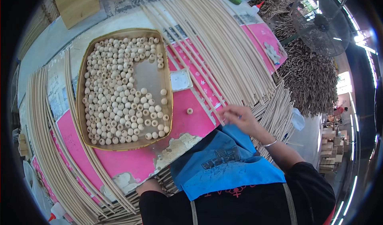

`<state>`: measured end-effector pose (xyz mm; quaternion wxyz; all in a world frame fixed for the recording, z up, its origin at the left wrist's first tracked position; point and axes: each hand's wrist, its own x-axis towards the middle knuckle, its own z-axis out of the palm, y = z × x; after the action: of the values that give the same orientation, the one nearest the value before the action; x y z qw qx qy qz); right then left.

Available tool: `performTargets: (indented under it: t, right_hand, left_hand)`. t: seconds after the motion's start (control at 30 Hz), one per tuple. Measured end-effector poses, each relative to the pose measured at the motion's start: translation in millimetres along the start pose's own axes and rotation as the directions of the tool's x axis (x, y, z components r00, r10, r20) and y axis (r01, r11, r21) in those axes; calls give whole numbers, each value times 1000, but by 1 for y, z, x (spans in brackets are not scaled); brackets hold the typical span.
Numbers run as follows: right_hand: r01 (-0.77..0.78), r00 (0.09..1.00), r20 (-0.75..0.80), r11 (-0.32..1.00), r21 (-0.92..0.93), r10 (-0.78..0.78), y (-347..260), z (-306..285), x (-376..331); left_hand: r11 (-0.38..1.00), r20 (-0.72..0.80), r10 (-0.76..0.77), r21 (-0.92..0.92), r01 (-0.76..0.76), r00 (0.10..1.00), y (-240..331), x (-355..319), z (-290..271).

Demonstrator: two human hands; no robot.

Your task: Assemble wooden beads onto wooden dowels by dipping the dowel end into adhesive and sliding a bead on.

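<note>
At the table's near edge my right hand (241, 119), with a bangle on its wrist, has its fingers pinched at the near end of a thin wooden stick (203, 93). This stick lies at the left side of a broad row of pale wooden sticks (229, 57). Only the wrist end of my left arm (151, 186) shows, low by the table's edge; the fingers of that hand are hidden. A single wooden bead (189, 111) with a hole sits on the pink cover, left of my right hand. A gold-rimmed tray (170, 123) holds many round wooden beads (115, 85).
A small white square dish (180, 80) stands between tray and sticks. More sticks (44, 145) lie at the left. A fan (321, 23) and stick bundles (309, 73) stand at the right. A glue bottle (257, 7) is at the far edge, and a wooden block (77, 3) far left.
</note>
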<state>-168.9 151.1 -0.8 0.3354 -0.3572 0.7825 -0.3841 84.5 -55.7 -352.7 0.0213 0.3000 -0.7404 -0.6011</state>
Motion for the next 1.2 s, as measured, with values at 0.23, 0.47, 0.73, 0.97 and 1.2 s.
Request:
performTargets:
  t: [0.23, 0.47, 0.73, 0.97, 1.2]
  right_hand:
    - [117, 907, -273, 815, -567, -320, 31, -18, 79]
    - [-46, 913, -364, 839, -543, -186, 47, -21, 120]
    - [130, 900, -436, 950, 283, 7, 24, -46, 91]
    - [551, 790, -459, 799, 239, -407, -33, -64, 135]
    - [522, 794, -452, 838, 162, -407, -5, -51, 136]
  left_hand:
    - [945, -9, -181, 274, 177, 983, -17, -96, -7]
    - [779, -186, -343, 491, 390, 921, -4, -176, -36]
    - [960, 208, 22, -277, 37, 978, 296, -176, -87]
    - [852, -306, 390, 478, -215, 868, 342, -17, -110]
    - [729, -197, 379, 666, -161, 904, 325, 36, -88]
